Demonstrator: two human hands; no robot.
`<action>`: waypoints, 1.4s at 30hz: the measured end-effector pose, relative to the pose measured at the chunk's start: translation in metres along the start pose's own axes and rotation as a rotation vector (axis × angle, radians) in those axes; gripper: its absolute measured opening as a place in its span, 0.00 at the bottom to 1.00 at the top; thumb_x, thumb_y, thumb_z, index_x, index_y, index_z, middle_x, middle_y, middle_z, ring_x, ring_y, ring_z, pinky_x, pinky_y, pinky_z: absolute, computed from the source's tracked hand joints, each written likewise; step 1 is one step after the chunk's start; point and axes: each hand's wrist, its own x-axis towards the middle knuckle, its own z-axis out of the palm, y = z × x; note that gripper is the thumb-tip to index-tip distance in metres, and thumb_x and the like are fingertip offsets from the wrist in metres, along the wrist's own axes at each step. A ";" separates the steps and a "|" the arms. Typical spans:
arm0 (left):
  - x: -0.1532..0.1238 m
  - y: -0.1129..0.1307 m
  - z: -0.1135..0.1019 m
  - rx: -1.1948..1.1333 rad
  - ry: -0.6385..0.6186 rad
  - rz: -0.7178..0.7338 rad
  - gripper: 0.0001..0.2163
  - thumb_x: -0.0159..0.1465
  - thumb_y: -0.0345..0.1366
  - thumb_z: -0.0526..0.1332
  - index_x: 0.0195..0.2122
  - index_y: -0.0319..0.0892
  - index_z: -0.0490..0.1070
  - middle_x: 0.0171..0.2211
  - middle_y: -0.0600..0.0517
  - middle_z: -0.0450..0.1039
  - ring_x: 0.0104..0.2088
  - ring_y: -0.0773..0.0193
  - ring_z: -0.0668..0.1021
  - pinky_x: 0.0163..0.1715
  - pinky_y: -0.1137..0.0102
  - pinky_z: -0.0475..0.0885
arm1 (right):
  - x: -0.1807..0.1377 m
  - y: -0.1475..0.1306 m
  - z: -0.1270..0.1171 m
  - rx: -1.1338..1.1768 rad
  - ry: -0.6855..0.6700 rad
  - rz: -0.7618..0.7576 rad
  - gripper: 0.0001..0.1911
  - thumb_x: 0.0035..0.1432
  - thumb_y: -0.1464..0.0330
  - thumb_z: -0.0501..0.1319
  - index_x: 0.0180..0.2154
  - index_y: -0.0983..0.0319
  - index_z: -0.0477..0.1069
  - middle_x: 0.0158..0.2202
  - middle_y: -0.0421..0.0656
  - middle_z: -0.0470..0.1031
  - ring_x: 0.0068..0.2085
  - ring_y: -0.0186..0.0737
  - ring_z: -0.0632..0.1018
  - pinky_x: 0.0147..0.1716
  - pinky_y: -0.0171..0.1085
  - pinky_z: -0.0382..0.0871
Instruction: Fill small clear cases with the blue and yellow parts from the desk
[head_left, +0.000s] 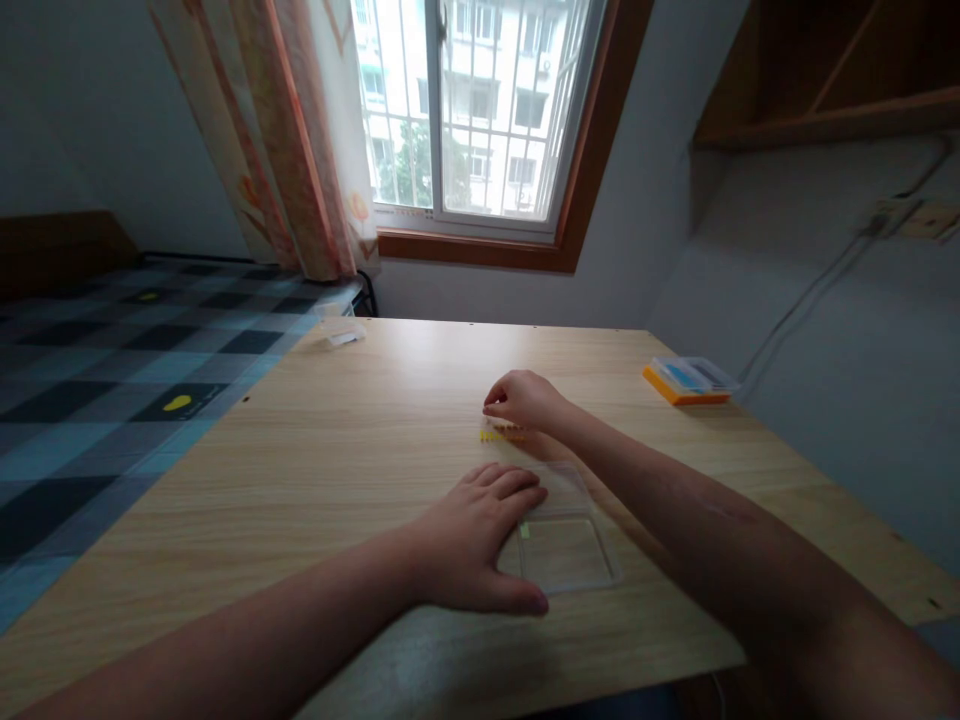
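My left hand (487, 535) lies with its fingers spread at the left side of an open clear plastic case (570, 550); some fingertips overlap the case's edge. A small yellow-green piece (525, 530) shows inside that case. Farther forward, the fingers of my right hand (521, 398) are pinched together, and what they hold is too small to make out. Just below these fingertips, small yellow pieces (495, 437) stand in a row on the table. Behind them runs a row of small brown pieces (510, 427), close to the right hand.
The pale wooden table (375, 440) reaches toward the window. An orange box with a clear lid (686, 382) rests near its right edge. At the far left corner is a clear plastic container (343, 335). A bed with a checked cover (247, 340) adjoins the left side.
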 end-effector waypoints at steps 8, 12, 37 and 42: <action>0.001 0.001 -0.001 0.003 -0.005 -0.010 0.43 0.57 0.63 0.66 0.65 0.38 0.65 0.63 0.37 0.67 0.64 0.39 0.67 0.67 0.49 0.57 | -0.002 -0.004 0.008 -0.016 0.000 0.000 0.11 0.61 0.63 0.64 0.42 0.54 0.84 0.40 0.41 0.84 0.40 0.38 0.81 0.35 0.31 0.67; 0.002 0.001 -0.001 -0.007 -0.006 -0.008 0.42 0.57 0.63 0.66 0.66 0.40 0.65 0.63 0.38 0.67 0.63 0.39 0.68 0.67 0.48 0.57 | -0.003 -0.006 0.008 -0.035 0.024 -0.009 0.11 0.62 0.63 0.64 0.42 0.55 0.84 0.41 0.43 0.84 0.41 0.39 0.80 0.37 0.31 0.68; 0.003 0.002 -0.004 0.004 -0.043 -0.030 0.45 0.56 0.67 0.65 0.66 0.41 0.65 0.65 0.37 0.65 0.64 0.37 0.67 0.66 0.45 0.58 | -0.184 0.009 0.011 0.098 0.060 -0.296 0.05 0.63 0.69 0.66 0.33 0.57 0.81 0.33 0.40 0.80 0.38 0.39 0.76 0.38 0.36 0.63; 0.003 0.001 -0.003 0.001 -0.033 -0.015 0.45 0.56 0.67 0.65 0.66 0.41 0.65 0.64 0.37 0.66 0.64 0.38 0.67 0.66 0.46 0.57 | -0.175 0.009 0.011 0.123 0.051 -0.364 0.05 0.63 0.68 0.66 0.34 0.58 0.81 0.34 0.40 0.79 0.37 0.37 0.76 0.38 0.35 0.63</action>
